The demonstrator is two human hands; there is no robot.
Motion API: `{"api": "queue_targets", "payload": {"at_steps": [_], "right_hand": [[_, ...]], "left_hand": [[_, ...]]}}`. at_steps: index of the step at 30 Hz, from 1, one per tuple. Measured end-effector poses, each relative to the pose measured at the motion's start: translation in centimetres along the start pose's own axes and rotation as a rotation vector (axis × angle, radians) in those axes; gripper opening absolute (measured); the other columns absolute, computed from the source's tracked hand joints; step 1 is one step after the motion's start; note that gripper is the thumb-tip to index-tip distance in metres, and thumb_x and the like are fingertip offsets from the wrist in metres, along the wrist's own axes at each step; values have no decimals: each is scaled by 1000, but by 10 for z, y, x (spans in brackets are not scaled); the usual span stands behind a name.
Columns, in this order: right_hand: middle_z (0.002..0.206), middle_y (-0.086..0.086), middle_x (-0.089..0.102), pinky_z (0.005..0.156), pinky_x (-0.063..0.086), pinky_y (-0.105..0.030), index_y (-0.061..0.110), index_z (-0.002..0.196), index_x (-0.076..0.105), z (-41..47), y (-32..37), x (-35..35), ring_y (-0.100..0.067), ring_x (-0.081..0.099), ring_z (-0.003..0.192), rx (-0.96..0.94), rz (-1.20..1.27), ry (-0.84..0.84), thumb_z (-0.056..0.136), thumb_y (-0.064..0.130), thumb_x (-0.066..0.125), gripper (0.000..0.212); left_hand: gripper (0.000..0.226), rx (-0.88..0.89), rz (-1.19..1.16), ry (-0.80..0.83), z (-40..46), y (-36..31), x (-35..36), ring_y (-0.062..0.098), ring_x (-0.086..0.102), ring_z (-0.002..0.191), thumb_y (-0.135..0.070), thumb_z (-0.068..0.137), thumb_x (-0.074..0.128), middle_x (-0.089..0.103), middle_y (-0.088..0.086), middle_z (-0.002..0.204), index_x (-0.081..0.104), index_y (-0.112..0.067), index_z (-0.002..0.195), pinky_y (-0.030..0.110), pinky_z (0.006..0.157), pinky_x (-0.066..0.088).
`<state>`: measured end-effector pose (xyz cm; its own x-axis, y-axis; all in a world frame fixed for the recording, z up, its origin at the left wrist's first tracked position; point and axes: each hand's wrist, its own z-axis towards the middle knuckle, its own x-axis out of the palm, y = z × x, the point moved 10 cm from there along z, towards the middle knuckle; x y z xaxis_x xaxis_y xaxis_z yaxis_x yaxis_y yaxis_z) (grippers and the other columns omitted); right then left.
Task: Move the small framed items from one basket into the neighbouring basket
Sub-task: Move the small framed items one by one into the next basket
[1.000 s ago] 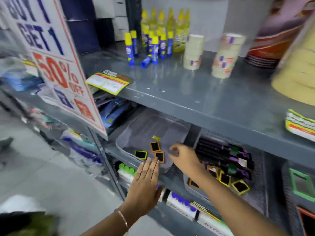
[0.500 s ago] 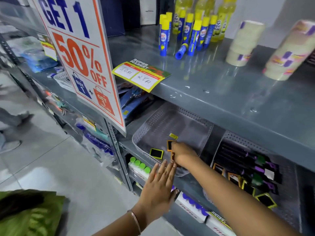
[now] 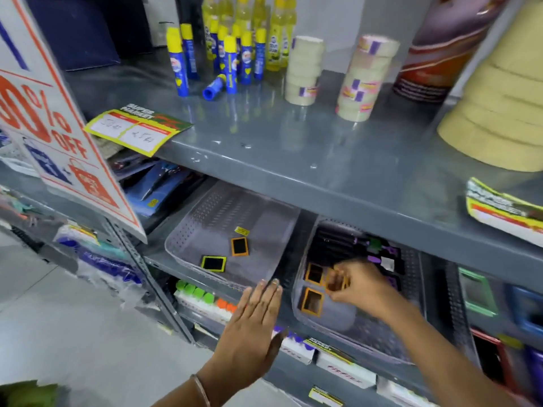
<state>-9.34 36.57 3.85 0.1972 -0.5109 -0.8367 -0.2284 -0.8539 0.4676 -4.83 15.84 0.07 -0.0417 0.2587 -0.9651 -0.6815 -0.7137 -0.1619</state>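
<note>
Two translucent grey baskets sit side by side on the lower shelf. The left basket (image 3: 191, 221) holds a yellow-framed item (image 3: 213, 263), an orange-framed item (image 3: 239, 246) and a small yellow tag (image 3: 242, 230). The right basket (image 3: 340, 320) holds two orange-framed items (image 3: 312, 302) near its front left and dark markers (image 3: 346, 245) at the back. My right hand (image 3: 360, 286) is inside the right basket, fingers pinched on a blurred orange-framed item (image 3: 338, 282). My left hand (image 3: 252, 321) is flat and open, fingertips at the left basket's front rim.
The grey upper shelf (image 3: 308, 160) overhangs both baskets, carrying glue sticks (image 3: 226, 63), tape rolls (image 3: 305, 71) and price cards. A slanted sale sign (image 3: 53, 133) stands at the left. Larger frames (image 3: 477, 292) fill a bin at the right. Boxed goods line the shelf below.
My right hand has moved from the left basket over into the right basket with an orange-framed item. The left basket now shows one orange-framed item fewer. My left hand has kept its place.
</note>
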Motion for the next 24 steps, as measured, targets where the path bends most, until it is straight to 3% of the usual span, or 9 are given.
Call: {"api": "queue_targets", "payload": {"at_steps": [5,10,17,20,22,24], "right_hand": [[83,3,77,79,60,-34,13,80,74,-13,-40,37,-10,71,78,103,8,77,67,13,79,14],[81,4,74,78,60,-32,14,77,73,-10,-43,46,-6,69,76,126,23,43,71,8,72,9],[78,10,73,77,59,-29,18,78,73,-10,-50,54,0,65,73,154,-24,49,73,8,73,12],[83,8,72,72,57,-24,18,84,74,-10,-52,54,1,63,73,161,-21,29,73,9,73,14],[82,10,71,72,56,-23,18,85,74,-9,-51,55,2,63,71,156,-27,36,73,9,74,14],[82,11,72,72,55,-23,19,84,73,-10,-51,56,1,64,72,160,-36,50,74,8,75,15]], "left_hand": [[67,149,21,58,5,-51,9,26,29,145,-49,100,40,32,7,159,34,-6,152,41,112,19],[68,153,68,80,1,-61,12,25,35,142,-50,98,45,38,6,156,38,-7,150,40,111,18],[67,139,55,97,-1,-60,11,25,35,143,-48,97,47,39,6,155,39,-7,150,45,115,27],[68,138,34,86,-2,-61,10,25,32,144,-47,98,47,37,6,156,36,-8,151,44,116,20],[68,121,43,109,-1,-59,10,24,32,144,-47,98,46,36,6,157,35,-8,152,45,116,27],[68,119,33,117,-1,-57,12,24,24,147,-47,100,41,28,6,160,28,-8,154,50,116,25]]}}
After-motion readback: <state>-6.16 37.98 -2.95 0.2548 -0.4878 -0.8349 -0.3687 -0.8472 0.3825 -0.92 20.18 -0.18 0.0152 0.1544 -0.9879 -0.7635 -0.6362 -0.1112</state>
